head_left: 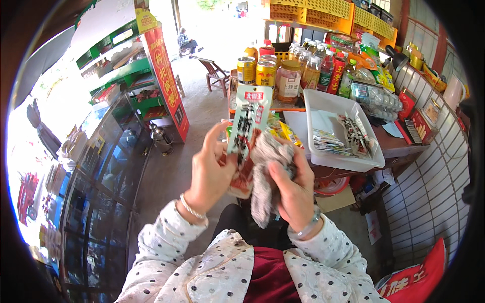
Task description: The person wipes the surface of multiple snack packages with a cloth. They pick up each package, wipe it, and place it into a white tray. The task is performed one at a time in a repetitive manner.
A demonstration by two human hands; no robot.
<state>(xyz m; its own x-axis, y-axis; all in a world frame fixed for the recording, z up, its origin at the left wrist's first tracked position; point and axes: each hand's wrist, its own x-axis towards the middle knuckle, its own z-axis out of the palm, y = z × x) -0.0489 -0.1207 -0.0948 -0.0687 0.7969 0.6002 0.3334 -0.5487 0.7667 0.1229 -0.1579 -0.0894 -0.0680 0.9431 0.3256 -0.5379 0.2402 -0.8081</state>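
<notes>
My left hand (210, 170) grips a long plastic snack packet (248, 117) by its side, upright in front of me. The packet is pale green at the top and reddish below, and bears printing. In my right hand (293, 174) is a bunched grey-white cloth (265, 181), pressed against the packet's right side. Part of the packet's lower half is hidden behind my fingers and the cloth. To the right, a white plastic tub (344, 159) on the table holds several similar packets (354, 132) and a stack of smaller sachets (327, 141).
Drink cans (265, 74), a honey jar (289, 81) and several bottles (326, 72) crowd the dark red table (401, 151). An egg carton (375, 100) stands behind the tub. At left are a glass display case (102, 189) and a metal thermos (161, 138). A seated person (186, 41) is outside.
</notes>
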